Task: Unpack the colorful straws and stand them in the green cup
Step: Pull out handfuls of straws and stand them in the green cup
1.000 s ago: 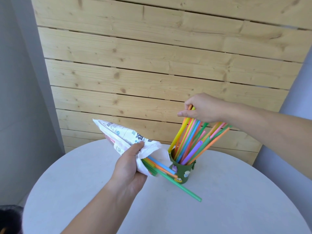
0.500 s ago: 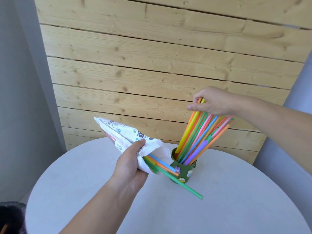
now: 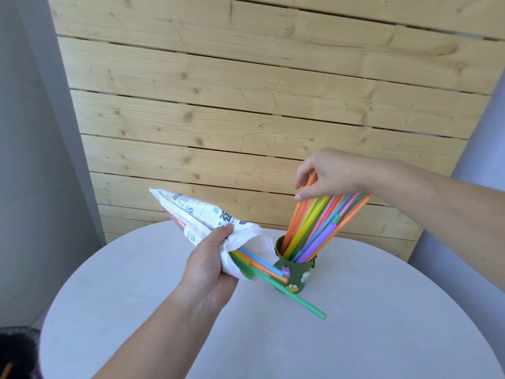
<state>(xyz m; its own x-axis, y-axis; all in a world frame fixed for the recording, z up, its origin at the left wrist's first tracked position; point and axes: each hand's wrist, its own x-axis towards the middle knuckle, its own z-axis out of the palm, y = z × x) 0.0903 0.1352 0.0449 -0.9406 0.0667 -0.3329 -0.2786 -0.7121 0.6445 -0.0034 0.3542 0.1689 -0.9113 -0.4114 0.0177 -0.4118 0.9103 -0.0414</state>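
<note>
A dark green cup (image 3: 299,273) with small stickers stands on the round white table (image 3: 369,324). Several colorful straws (image 3: 314,228) stand in it, leaning to the right. My right hand (image 3: 330,170) is over their tops, and its fingers and thumb pinch the upper end of the orange ones. My left hand (image 3: 210,266) grips a white printed straw package (image 3: 202,214), held tilted just left of the cup. More straws poke out of its open end, and one long green straw (image 3: 295,296) reaches past the front of the cup.
A wooden plank wall (image 3: 246,105) rises directly behind the table. Grey walls flank it on both sides. A dark object (image 3: 16,351) sits low at the bottom left, beside the table edge.
My right hand has risen with the straw tops, then come back slightly left, and the bundle now fans out to the right. The left hand and package have stayed nearly still.
</note>
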